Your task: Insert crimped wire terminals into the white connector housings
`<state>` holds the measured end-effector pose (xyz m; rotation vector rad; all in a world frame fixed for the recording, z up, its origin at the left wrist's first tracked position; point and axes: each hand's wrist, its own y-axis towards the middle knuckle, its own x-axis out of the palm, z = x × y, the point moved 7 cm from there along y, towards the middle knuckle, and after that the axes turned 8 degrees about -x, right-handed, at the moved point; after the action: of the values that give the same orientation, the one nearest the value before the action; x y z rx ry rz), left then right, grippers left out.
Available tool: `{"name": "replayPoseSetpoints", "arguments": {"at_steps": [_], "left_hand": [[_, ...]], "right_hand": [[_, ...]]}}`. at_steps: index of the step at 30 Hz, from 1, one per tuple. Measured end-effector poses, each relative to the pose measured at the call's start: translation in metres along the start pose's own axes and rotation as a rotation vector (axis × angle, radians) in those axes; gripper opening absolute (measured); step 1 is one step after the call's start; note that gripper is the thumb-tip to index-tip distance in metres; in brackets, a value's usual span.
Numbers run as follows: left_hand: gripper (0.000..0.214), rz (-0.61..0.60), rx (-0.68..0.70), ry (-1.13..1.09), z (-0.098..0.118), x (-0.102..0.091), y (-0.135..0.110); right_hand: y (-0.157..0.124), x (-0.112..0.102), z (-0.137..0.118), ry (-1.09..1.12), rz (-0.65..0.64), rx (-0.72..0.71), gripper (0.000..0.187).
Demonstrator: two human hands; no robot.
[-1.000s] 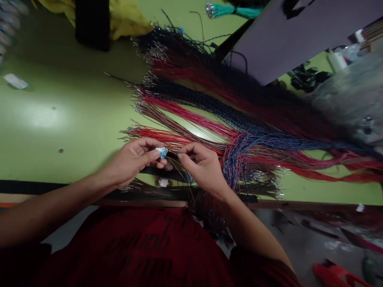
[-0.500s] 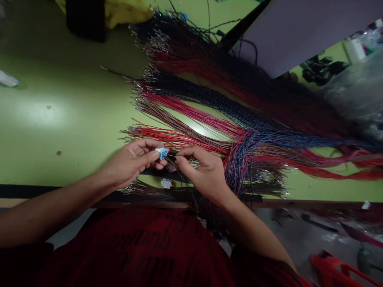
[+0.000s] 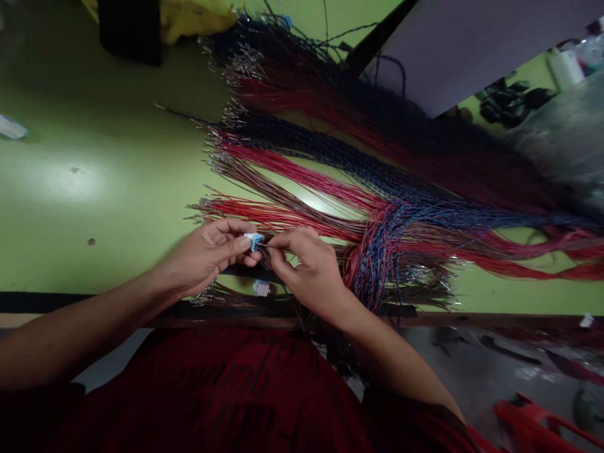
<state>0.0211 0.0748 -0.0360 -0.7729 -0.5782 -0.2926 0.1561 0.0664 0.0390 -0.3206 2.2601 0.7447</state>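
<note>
Between its thumb and fingers my left hand pinches a small blue and white connector housing, whose face of small holes is turned to the right. My right hand is closed in a pinch on a thin dark wire. The wire's tip is at the holed face; whether it is inside a hole I cannot tell. Just below the hands, a second white and blue connector lies by the table's near edge. Red wires with metal terminals on their ends run behind both hands.
Bundles of blue-black twisted wires, pink wires and brown wires spread over the green table. A grey panel leans at the back right, near black parts. A red plastic stool stands at the lower right.
My right hand has moved left, bringing the wire from a short distance away up to the connector's holed face. My left hand holds the connector in nearly the same place.
</note>
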Motion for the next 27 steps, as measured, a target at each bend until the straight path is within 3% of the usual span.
{"name": "replayPoseSetpoints", "arguments": {"at_steps": [5, 16, 21, 27], "left_hand": [[0.03, 0.006, 0.007, 0.054, -0.001, 0.0, 0.0], [0.035, 0.074, 0.025, 0.134, -0.004, -0.004, 0.002], [0.038, 0.043, 0.007, 0.144, -0.007, -0.001, 0.001], [0.04, 0.045, -0.011, 0.176, -0.008, 0.0, 0.001]], "right_hand": [[0.0, 0.002, -0.006, -0.084, -0.038, -0.097, 0.016], [-0.004, 0.014, -0.006, -0.08, -0.089, -0.111, 0.02], [-0.007, 0.011, -0.004, -0.038, -0.12, -0.083, 0.014], [-0.01, 0.016, -0.01, -0.141, -0.164, -0.141, 0.02]]}}
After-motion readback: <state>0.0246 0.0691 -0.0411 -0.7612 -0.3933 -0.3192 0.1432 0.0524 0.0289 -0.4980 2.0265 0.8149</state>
